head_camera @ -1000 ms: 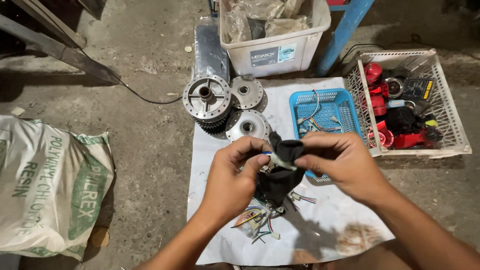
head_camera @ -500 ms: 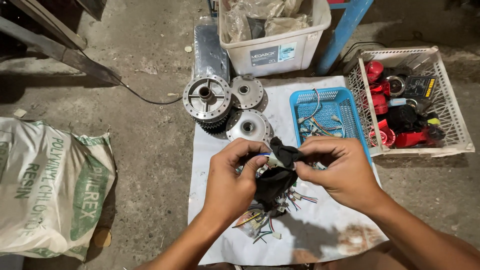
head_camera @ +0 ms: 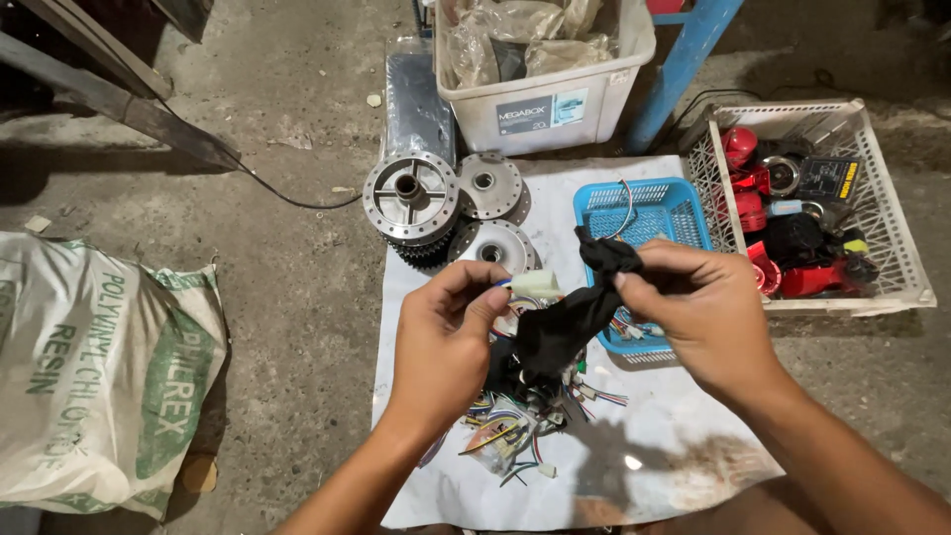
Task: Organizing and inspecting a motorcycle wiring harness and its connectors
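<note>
1. Left hand (head_camera: 446, 337) is up over the white sheet (head_camera: 674, 466), fingers curled, and I see it pinching a small white plug connector (head_camera: 535, 283) between thumb and fingertips.
2. Right hand (head_camera: 703, 312) sits just beside it, clenched on the top end of a black sleeve (head_camera: 565, 322); I read that as the wrapped part of a wiring harness.
3. I follow the black sleeve sagging down between both hands, from the right fingers towards the sheet.
4. Below, I spot the loose coloured wires (head_camera: 510, 431) of the same bundle spilling onto the sheet, with small plugs at their ends.
5. Just behind the hands I have a blue plastic basket (head_camera: 654, 203), with thin wires inside it.
6. To its right, a white plastic crate (head_camera: 897, 263) holds red and black parts.
7. On the far left of the sheet, three round metal hubs (head_camera: 411, 193) lie close together, touching or overlapping.
8. Farther back I see a white storage tub (head_camera: 555, 104) packed with clear bags.
9. Well apart on the concrete, a printed woven sack (head_camera: 94, 381) lies to my left.
</note>
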